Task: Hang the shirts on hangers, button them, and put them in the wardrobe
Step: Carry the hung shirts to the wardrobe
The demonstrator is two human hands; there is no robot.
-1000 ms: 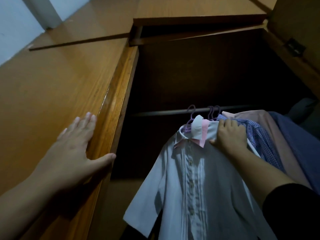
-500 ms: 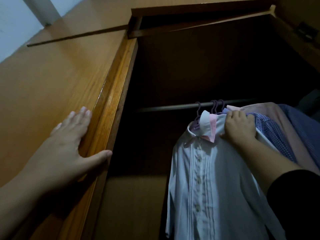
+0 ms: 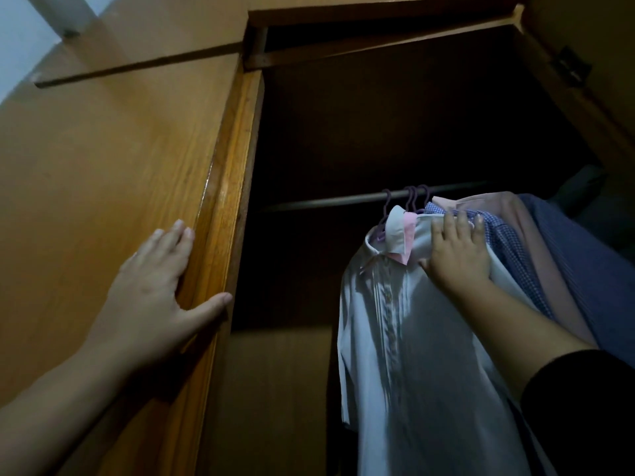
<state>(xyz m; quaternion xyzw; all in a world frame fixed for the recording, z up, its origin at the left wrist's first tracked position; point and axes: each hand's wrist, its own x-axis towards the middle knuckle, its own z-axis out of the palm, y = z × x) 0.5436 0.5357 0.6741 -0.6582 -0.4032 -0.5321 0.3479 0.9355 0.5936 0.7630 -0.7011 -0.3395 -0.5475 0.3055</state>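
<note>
Dark wardrobe interior [image 3: 395, 132] ahead, framed in warm brown wood, with a strip of pale wall [image 3: 20, 46] at upper left. Open wooden door [image 3: 103, 173] on the left side, its rounded edge glossy. Horizontal metal rail [image 3: 326, 202] across the opening, reaching toward the right side.

Left hand [image 3: 154, 297] laid flat on the door near its edge, fingers straight and together, thumb spread out over the edge toward the dark opening; holding nothing.

Hanging from the right part of the rail: white shirt [image 3: 405, 355] with a pink-lined collar, front placket with buttons facing the camera, on a purple hanger [image 3: 386, 214] hooked over the rail. Two more purple hooks just beside it on the rail. Right hand [image 3: 457, 255] at the shirt's shoulder just below the collar, fingers curled over the fabric and gripping it, black sleeve [image 3: 584, 407] at lower right.

Behind the white shirt, pressed close toward the wardrobe's right side: blue checked shirt [image 3: 508, 245], then pink shirt [image 3: 515, 218], then dark blue shirt [image 3: 591, 276]. Small metal hinge [image 3: 570, 65] on the frame at upper right.
</note>
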